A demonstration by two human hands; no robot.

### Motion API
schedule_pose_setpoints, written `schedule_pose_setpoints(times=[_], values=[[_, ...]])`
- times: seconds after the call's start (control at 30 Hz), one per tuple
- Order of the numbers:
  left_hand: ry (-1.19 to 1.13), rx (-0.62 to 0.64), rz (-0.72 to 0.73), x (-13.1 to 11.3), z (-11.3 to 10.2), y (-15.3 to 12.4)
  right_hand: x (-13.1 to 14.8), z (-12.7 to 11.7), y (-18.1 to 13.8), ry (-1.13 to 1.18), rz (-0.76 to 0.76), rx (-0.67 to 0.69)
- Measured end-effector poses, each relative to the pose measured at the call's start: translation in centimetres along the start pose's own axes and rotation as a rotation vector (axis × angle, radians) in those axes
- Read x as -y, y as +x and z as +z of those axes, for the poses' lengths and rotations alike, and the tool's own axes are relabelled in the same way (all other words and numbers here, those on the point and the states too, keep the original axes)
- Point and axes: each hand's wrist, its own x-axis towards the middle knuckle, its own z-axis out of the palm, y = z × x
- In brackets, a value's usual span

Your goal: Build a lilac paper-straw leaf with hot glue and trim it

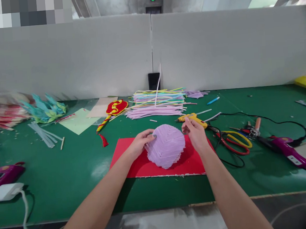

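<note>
A rounded lavender panel [166,146], built from rows of overlapping pipe cleaners in a chevron pattern, is held above a red board [136,170]. My left hand [141,142] grips its upper left edge, thumb on the face and fingers behind. Just off the panel's right edge, my right hand [195,132] has its fingertips pinched together; whatever they hold, if anything, is too small to make out. Directly behind that hand lies a yellow glue gun [191,117] with a clear glue stick in its back.
Pipe cleaners [155,111] lie in a stack before a black phone [154,81]. Left of them rests a red and yellow fan with a tassel [116,107]. Red-and-yellow-handled scissors [236,143], a cord and a purple tool [291,151] lie right. A white plug [7,192] sits left.
</note>
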Motion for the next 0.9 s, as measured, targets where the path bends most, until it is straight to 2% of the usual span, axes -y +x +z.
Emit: schedule_pose_setpoints(times=[0.13, 0.27, 0.37, 0.53, 0.73, 0.9], values=[[0.007, 0.021, -0.007, 0.0, 0.0, 0.0, -0.1, 0.1, -0.3, -0.110, 0.001, 0.033], [0.008, 0.037, -0.020, 0.2, -0.1, 0.0, 0.8, 0.6, -0.9, -0.200, -0.018, 0.164], [0.005, 0.050, -0.033, 0.2, -0.2, 0.0, 1.4, 0.8, -1.2, -0.223, -0.040, 0.242], [-0.007, 0.058, -0.049, 0.0, -0.1, -0.2, 1.4, 0.5, -1.3, -0.197, -0.043, 0.274], [-0.024, 0.050, -0.053, -0.2, 0.0, -0.2, 0.9, 0.5, -0.9, -0.122, -0.036, 0.206], [-0.038, 0.046, -0.052, 0.0, -0.2, -0.1, -0.3, 0.2, 0.0, -0.035, -0.057, 0.025]])
